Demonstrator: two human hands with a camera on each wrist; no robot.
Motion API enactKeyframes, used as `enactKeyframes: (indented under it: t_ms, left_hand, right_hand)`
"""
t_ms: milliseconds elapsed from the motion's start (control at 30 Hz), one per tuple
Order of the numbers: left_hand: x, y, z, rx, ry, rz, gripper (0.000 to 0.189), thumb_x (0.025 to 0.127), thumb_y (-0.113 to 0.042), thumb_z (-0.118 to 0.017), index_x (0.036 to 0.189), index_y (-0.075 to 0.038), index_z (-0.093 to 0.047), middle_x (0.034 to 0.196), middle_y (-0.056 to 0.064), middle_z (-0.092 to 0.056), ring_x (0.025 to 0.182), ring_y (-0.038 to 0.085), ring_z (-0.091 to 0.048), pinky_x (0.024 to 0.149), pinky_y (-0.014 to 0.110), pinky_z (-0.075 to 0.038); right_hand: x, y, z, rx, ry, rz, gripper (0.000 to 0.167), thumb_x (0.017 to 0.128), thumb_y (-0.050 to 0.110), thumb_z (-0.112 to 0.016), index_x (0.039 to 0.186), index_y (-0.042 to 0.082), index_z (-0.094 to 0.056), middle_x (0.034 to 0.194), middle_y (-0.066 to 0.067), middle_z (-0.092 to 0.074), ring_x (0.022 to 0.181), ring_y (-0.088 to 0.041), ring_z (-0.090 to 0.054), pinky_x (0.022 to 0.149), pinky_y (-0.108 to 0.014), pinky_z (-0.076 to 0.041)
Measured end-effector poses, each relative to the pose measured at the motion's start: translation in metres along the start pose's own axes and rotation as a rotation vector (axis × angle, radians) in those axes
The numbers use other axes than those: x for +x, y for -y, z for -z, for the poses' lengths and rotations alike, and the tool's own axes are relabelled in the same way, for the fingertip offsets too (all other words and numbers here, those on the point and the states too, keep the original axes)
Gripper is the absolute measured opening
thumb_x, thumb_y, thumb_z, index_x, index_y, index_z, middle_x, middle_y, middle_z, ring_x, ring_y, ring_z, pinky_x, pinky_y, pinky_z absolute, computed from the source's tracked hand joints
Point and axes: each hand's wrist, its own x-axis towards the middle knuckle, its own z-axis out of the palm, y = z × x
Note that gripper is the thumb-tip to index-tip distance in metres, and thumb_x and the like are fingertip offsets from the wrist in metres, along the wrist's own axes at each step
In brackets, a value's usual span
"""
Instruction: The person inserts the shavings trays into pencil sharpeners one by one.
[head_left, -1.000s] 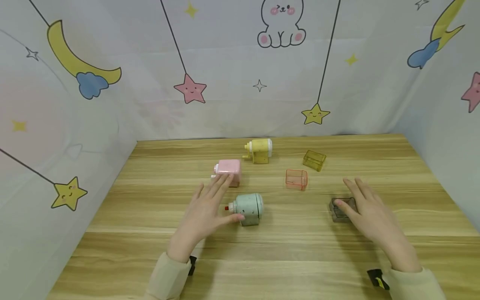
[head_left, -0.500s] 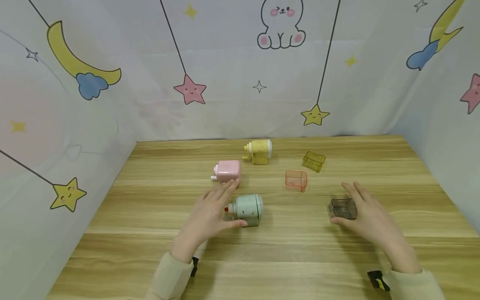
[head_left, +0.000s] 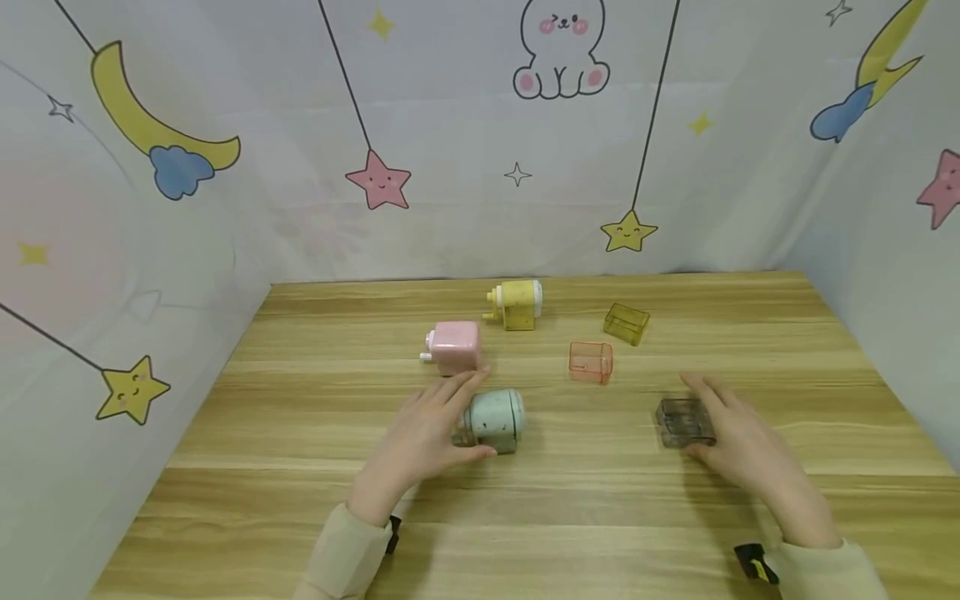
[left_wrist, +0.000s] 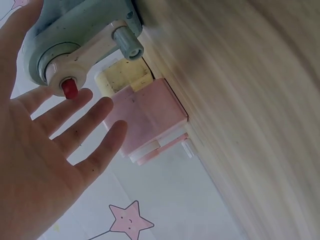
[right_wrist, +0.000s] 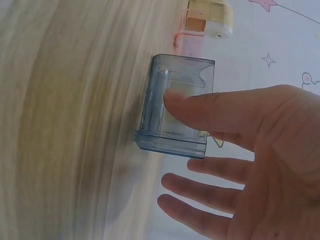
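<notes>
A mint-green crank pencil sharpener (head_left: pixel 495 414) with a red-tipped crank hub (left_wrist: pixel 70 88) stands on the table. My left hand (head_left: pixel 423 433) spreads around its crank end, thumb on the near side and fingers on the far side. A transparent grey shavings drawer (right_wrist: pixel 175 107) lies to the right. My right hand (head_left: pixel 738 446) is at its right side, thumb overlapping it in the right wrist view, other fingers loosely extended. The pink sharpener (head_left: pixel 457 346) stands just beyond my left fingertips, with a yellow sharpener (head_left: pixel 519 303) behind it.
A clear red-orange drawer (head_left: pixel 591 362) and a clear yellow drawer (head_left: pixel 627 323) lie on the wooden table (head_left: pixel 585 517) between the sharpeners and my right hand. A white cloth backdrop (head_left: pixel 450 242) with stars and moons borders the table.
My left hand has moved right and nearer, from beside the pink sharpener to around the mint-green one. My right hand has lowered, its thumb shifting from over the grey drawer to its near side.
</notes>
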Motion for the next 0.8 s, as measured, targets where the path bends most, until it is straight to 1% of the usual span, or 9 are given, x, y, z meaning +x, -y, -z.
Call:
enactKeyframes:
  t_ms: [167,267,433,667,800]
  left_hand:
    - [0.0009,-0.0003,-0.0018,0.014,-0.002,-0.018,0.100,0.073,-0.057,-0.075,0.153,-0.032,-0.020,0.145,0.000,-0.047,0.131,0.025,-0.047,0.104,0.056,-0.042]
    - [0.0016,-0.0008,-0.0018,0.011,-0.008,-0.029,0.099,0.073,-0.054,-0.077,0.153,-0.032,-0.022,0.143,-0.001,-0.048,0.130,0.024,-0.048,0.103,0.055,-0.043]
    - [0.0028,-0.0021,-0.0010,-0.008,-0.014,-0.037,0.098,0.073,-0.052,-0.078,0.152,-0.032,-0.023,0.142,-0.001,-0.049,0.130,0.024,-0.048,0.104,0.057,-0.042]
    - [0.0035,-0.0016,-0.0043,-0.014,0.006,-0.055,0.094,0.075,-0.052,-0.076,0.151,-0.030,-0.026,0.141,0.000,-0.049,0.128,0.024,-0.049,0.103,0.055,-0.043]
    - [0.0039,-0.0017,-0.0062,-0.022,0.018,-0.047,0.094,0.075,-0.052,-0.076,0.151,-0.030,-0.026,0.142,0.000,-0.048,0.129,0.024,-0.048,0.103,0.054,-0.043]
  right_hand:
    - [-0.0001,-0.0011,-0.0036,-0.011,-0.003,0.017,0.092,0.070,0.007,-0.080,0.147,0.003,-0.030,0.140,-0.037,-0.037,0.119,-0.060,-0.042,0.093,-0.071,-0.038]
    - [0.0002,-0.0016,-0.0049,-0.014,-0.012,0.020,0.091,0.069,0.006,-0.080,0.147,0.002,-0.031,0.139,-0.037,-0.039,0.118,-0.059,-0.044,0.095,-0.070,-0.038]
    - [0.0006,-0.0013,-0.0053,-0.025,-0.014,0.015,0.090,0.070,0.007,-0.080,0.146,0.003,-0.033,0.136,-0.037,-0.042,0.117,-0.058,-0.045,0.093,-0.069,-0.040]
    - [-0.0008,-0.0004,-0.0072,-0.037,-0.016,0.010,0.087,0.070,0.012,-0.082,0.143,0.001,-0.036,0.131,-0.036,-0.047,0.110,-0.056,-0.052,0.087,-0.067,-0.045]
    - [-0.0016,-0.0012,-0.0086,-0.040,-0.021,0.018,0.085,0.070,0.012,-0.082,0.142,-0.001,-0.038,0.131,-0.035,-0.048,0.110,-0.055,-0.053,0.087,-0.065,-0.047]
